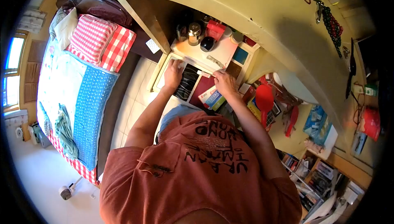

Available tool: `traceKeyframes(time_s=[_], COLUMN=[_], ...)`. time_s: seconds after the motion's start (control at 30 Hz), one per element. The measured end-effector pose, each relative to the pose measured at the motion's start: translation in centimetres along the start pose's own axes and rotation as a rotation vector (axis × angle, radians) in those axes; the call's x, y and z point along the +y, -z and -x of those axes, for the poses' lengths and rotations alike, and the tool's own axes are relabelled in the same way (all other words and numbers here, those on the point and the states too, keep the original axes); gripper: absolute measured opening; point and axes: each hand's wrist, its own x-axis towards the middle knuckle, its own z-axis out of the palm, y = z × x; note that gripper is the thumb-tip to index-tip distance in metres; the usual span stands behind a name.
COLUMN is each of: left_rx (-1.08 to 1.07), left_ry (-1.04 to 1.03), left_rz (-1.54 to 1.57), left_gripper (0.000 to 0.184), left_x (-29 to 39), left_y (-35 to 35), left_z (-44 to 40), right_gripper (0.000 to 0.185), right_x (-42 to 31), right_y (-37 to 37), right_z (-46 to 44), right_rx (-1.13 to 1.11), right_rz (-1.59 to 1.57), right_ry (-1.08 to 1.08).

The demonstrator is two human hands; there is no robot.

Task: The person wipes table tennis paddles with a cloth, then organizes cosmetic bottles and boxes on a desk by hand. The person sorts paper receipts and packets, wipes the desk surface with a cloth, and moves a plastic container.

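My left hand (174, 74) is over the left side of a pulled-out drawer (161, 71), its fingers curled around something whitish that I cannot make out. My right hand (225, 82) is across the drawer, fingers pinched at the end of a small white strip-like object (203, 73). Between the hands lies a black piece with pale wavy lines (187, 82). Beside it is a dark red panel (202, 87). A blue, green and white box (212, 98) sits below my right wrist.
On the shelf behind the drawer stand a gold-capped jar (194, 33), a round black container (207, 43) and a red box (215, 29). A red paddle-shaped object (264, 101) is among clutter at right. A bed (98, 113) with a blue cover stands at left.
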Motion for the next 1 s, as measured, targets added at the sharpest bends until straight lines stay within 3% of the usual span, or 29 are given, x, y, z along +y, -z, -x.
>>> traceKeyframes(time_s=[0.13, 0.2, 0.37, 0.5, 0.6, 0.7, 0.77, 0.8, 0.87, 0.93, 1.0], left_rx=[0.095, 0.274, 0.193, 0.210, 0.244, 0.271, 0.240, 0.211, 0.117, 0.026, -0.127], left_ry=[0.005, -0.128, 0.064, 0.025, -0.039, -0.013, 0.023, 0.060, 0.076, 0.009, -0.009], left_rz=[-0.043, -0.077, -0.122, -0.090, -0.011, 0.125, 0.147, 0.166, 0.180, 0.235, 0.285], left_gripper=[0.030, 0.027, 0.026, 0.031, 0.034, 0.034, 0.033, 0.033, 0.028, 0.022, 0.020], left_x=[3.4, 3.0, 2.2, 1.2, 1.6, 1.9, 2.8, 3.0, 2.7, 2.5, 2.8], left_y=[0.0, -0.9, -2.2, -3.3, -3.2, -2.6, -2.0, -1.9, -2.4, -3.2, -3.9], left_z=[-4.2, -6.0, -7.7, -8.1, -7.5, -5.9, -4.3, -3.2, -1.2, 0.8, 2.4], right_gripper=[0.013, 0.023, 0.025, 0.025, 0.024, 0.021, 0.019, 0.018, 0.017, 0.018, 0.019], right_x=[0.5, 0.0, -0.3, -0.2, -0.7, -1.3, -1.6, -1.1, 0.2, 1.2, 5.6], right_y=[-2.7, -3.6, -5.1, -5.8, -5.6, -3.9, -1.6, -1.0, 1.3, 3.6, 1.0], right_z=[-1.0, -1.3, -1.6, -1.6, -1.4, -1.6, -0.8, -0.8, -1.3, -3.2, -5.6], right_rx=[-0.097, -0.156, -0.344, -0.383, -0.255, -0.382, -0.199, -0.209, 0.018, -0.001, 0.182], right_rz=[0.054, 0.054, 0.096, 0.091, 0.121, 0.115, -0.251, -0.354, -0.327, -0.302, -0.090], right_ry=[0.072, 0.054, 0.076, 0.069, 0.114, 0.029, 0.050, -0.001, 0.040, -0.228, -0.138])
